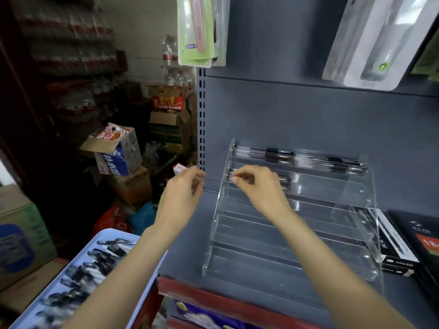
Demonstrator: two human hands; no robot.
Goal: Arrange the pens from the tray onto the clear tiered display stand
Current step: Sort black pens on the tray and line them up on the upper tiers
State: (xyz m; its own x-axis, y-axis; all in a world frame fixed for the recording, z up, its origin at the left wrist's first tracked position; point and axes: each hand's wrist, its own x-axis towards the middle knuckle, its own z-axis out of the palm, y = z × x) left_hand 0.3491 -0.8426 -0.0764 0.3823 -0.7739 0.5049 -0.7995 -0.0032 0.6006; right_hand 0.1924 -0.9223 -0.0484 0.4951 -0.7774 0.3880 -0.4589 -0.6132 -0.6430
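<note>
1. Setting a pen [283,181] onto the second tier of the clear stand [292,224], right hand [257,186] pinching its end.
2. Left hand [183,193] loosely curled beside the stand, holding nothing visible.
3. Next up, probably: letting go, then grabbing another from the blue tray [104,236], lower left.

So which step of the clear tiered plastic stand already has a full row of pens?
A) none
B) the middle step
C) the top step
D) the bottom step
C: dark pens lie end to end along the top step of the clear tiered stand; the lower steps look bare.
</note>
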